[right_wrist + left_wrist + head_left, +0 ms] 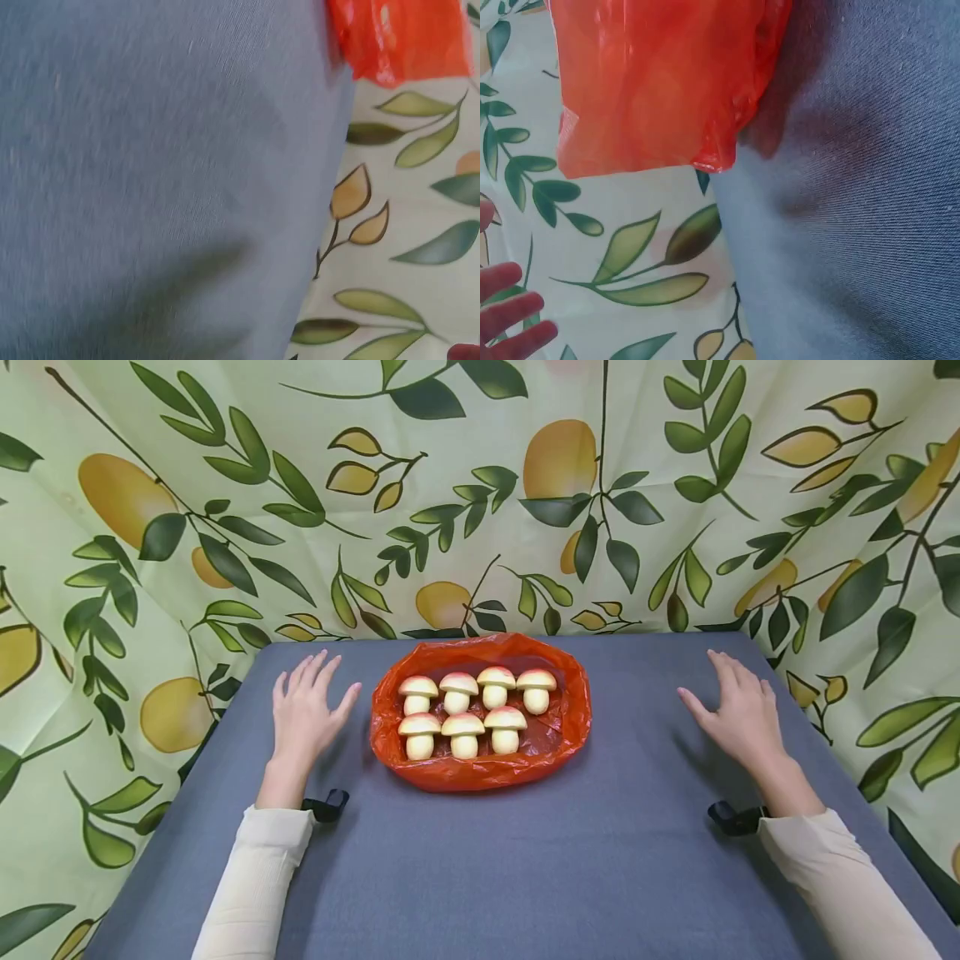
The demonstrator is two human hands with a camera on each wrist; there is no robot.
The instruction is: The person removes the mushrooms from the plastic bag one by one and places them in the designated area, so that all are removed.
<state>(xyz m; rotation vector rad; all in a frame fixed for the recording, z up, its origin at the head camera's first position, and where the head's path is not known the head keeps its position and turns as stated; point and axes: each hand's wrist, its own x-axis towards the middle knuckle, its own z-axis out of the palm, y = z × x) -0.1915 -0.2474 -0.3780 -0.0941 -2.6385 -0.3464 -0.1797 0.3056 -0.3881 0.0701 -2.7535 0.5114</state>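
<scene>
Your left hand (pixel 306 714) and right hand (pixel 733 712) are both spread over a blue-grey table (pixel 510 877), one on each side of an open red plastic bag (pixel 480 775), the left nearer to it. Inside the bag sit seven mushrooms (pixel 462 725), four behind and three in front.

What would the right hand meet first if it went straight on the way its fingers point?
Probably the leaf-patterned cloth behind the table: the right hand points over its far edge, clear of the red plastic bag. Depth is unclear, so it could touch the table first.
</scene>
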